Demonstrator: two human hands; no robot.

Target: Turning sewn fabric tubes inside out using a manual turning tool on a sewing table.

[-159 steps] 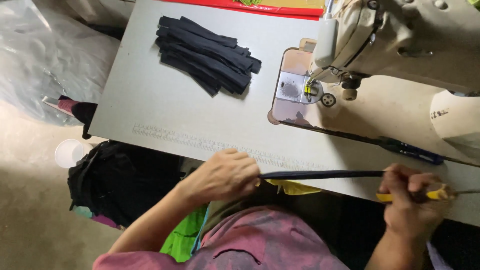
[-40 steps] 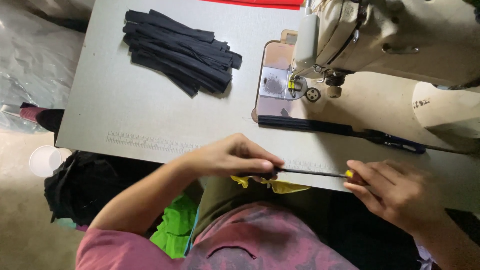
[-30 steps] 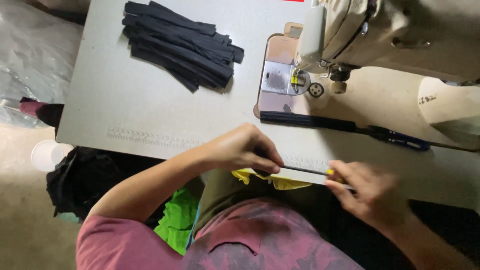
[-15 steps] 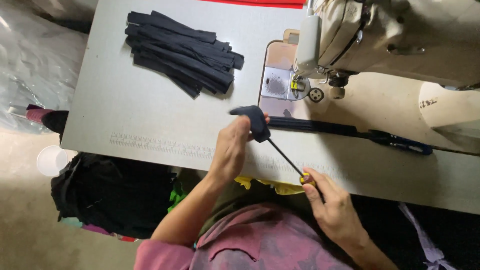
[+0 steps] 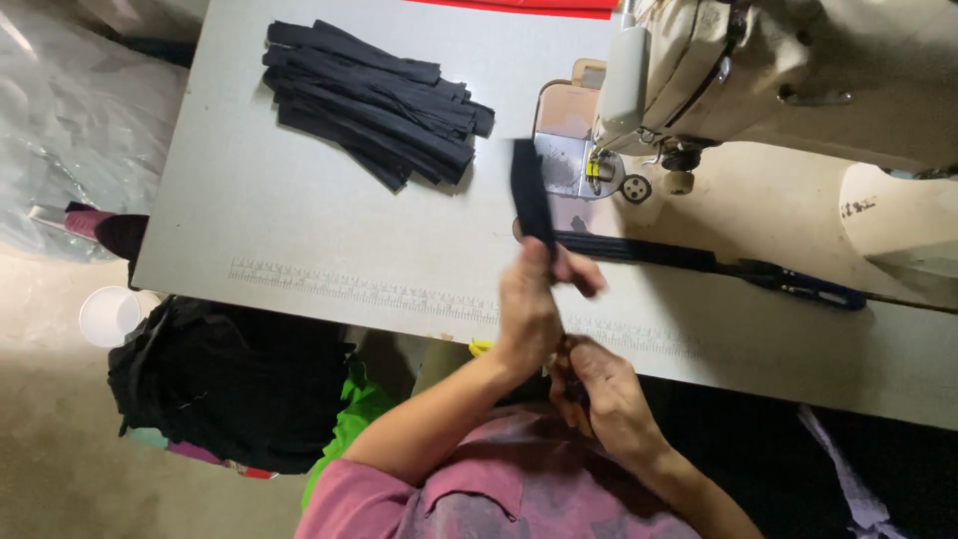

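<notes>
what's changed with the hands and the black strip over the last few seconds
The left hand swung the black fabric strip from lying level along the table edge to standing upright. The right hand drew in close beneath it. The pile of black strips and the beige sewing machine stayed put.

No packages or screens show in this view. The only label-like mark is a small patch of dark print on the cream sewing machine [image 5: 798,70], on its rounded right end [image 5: 858,208] above the counter [image 5: 299,230]; it is too small to make out.
</notes>
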